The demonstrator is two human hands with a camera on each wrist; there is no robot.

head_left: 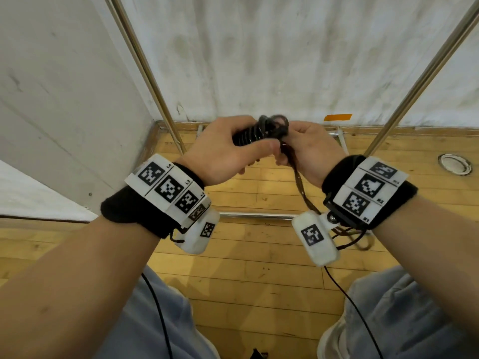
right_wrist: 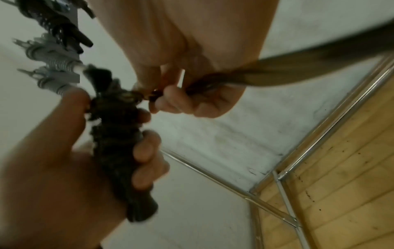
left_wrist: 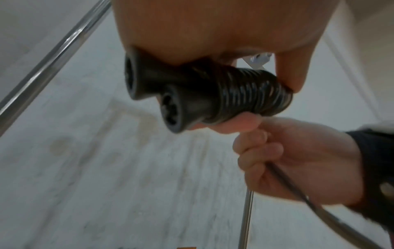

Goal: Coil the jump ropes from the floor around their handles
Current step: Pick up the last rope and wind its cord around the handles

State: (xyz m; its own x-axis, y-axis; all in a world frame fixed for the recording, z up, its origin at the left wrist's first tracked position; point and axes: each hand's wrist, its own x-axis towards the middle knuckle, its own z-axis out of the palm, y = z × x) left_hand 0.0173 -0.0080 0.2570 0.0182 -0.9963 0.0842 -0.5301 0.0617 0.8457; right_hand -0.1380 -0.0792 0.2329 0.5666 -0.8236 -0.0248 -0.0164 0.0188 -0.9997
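Left hand point(head_left: 220, 151): fingers curled round two black handles point(left_wrist: 170, 94), held side by side with rope point(left_wrist: 251, 94) coiled tightly about them.
Right hand point(head_left: 311, 151): pinched the loose rope end beside the coil.
Rope tail point(head_left: 305, 198): hung down toward the wooden floor point(head_left: 259, 268).

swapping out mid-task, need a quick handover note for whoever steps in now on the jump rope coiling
Left hand: grips the two black handles held side by side, thumb on the wound turns.
Right hand: pinches the rope close to the bundle, feeding it.
Done: many tight turns of coil already sit around both handles.
Left: the rope's loose tail hangs below the right wrist toward the wooden floor; wind it on and secure the end. Whether other ropes wait on the floor is not in view.
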